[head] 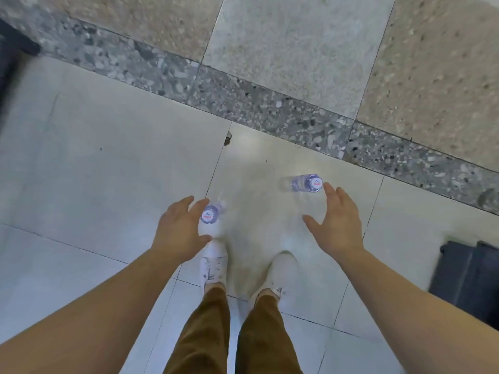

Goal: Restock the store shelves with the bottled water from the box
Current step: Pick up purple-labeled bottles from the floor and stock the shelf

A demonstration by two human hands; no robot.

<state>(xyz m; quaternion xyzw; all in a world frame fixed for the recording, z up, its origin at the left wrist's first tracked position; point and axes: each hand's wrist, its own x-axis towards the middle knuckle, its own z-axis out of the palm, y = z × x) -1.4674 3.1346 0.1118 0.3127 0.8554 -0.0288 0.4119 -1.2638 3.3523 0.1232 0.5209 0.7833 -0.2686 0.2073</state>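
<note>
Two clear water bottles with white printed caps are in front of my feet over the pale tiled floor. The left bottle (211, 213) is seen from above, and my left hand (180, 230) curves around its left side with fingers spread, thumb below it; whether the fingers touch it I cannot tell. The right bottle (307, 183) shows its cap and neck, tilted toward the left. My right hand (334, 221) is open just right of and below it, fingertips near the cap, not closed on it. No box or shelf is in view.
A grey speckled stone strip (270, 109) runs diagonally across the floor, with beige slabs beyond it. A dark crate-like object (469, 279) sits at the right edge, another dark shape (10, 58) at the far left. My white shoes (214, 264) stand just behind the bottles.
</note>
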